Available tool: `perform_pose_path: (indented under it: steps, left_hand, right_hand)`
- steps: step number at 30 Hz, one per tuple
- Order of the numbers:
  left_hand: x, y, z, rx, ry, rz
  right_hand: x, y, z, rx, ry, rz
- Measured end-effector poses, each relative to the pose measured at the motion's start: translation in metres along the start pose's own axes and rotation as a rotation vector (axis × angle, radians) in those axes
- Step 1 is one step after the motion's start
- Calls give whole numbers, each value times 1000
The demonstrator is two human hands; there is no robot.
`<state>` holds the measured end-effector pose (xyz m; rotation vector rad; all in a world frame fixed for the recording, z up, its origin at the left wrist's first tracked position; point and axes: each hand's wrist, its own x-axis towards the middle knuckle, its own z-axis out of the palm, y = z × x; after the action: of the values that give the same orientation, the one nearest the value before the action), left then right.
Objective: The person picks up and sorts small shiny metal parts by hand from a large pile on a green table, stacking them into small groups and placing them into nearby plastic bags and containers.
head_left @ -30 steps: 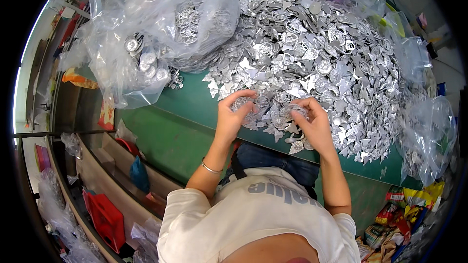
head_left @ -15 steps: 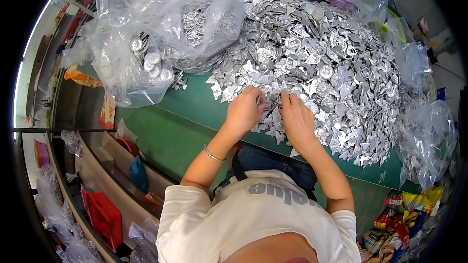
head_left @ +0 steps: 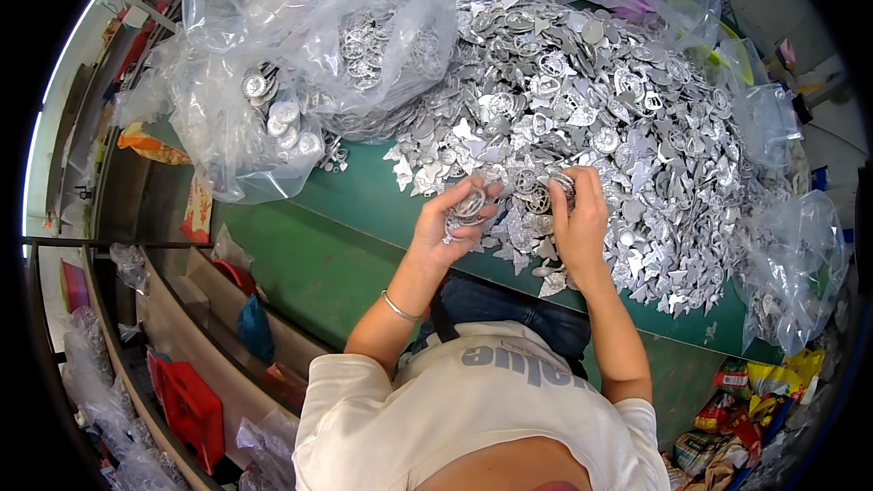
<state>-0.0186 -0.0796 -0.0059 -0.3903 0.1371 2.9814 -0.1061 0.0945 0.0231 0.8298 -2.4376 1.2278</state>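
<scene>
A large heap of small silver metal pieces [head_left: 600, 100] covers the green table [head_left: 355, 191]. My left hand [head_left: 450, 223] is raised at the heap's near edge, fingers curled around several of the silver pieces. My right hand [head_left: 577, 218] is close beside it, gripping a round silver ring-shaped piece [head_left: 564, 184] at the fingertips. The two hands almost touch above the heap's near edge.
Clear plastic bags [head_left: 300, 64] holding more silver pieces lie at the table's far left. More clear bags [head_left: 791, 264] sit at the right. A red box [head_left: 191, 405] and shelves stand lower left; coloured packets [head_left: 737, 409] lie lower right.
Both hands lifted off the heap and drew together, coming up with silver pieces in the fingers; a second ago they were spread apart, pressing into the pile.
</scene>
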Motion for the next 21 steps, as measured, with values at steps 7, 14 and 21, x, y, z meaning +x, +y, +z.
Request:
perform_pose_path:
  steps: [7,14,21]
  left_hand:
    - [-5,-16,5,216,63,117]
    - [-13,-13,7,469,50,138]
    - [-3,-28,18,302,-54,36]
  right_hand:
    - [-2,-5,6,-262,-284,-351]
    - [-5,4,8,16,-242,-209]
    - [0,-3,-12,1128,-95,621]
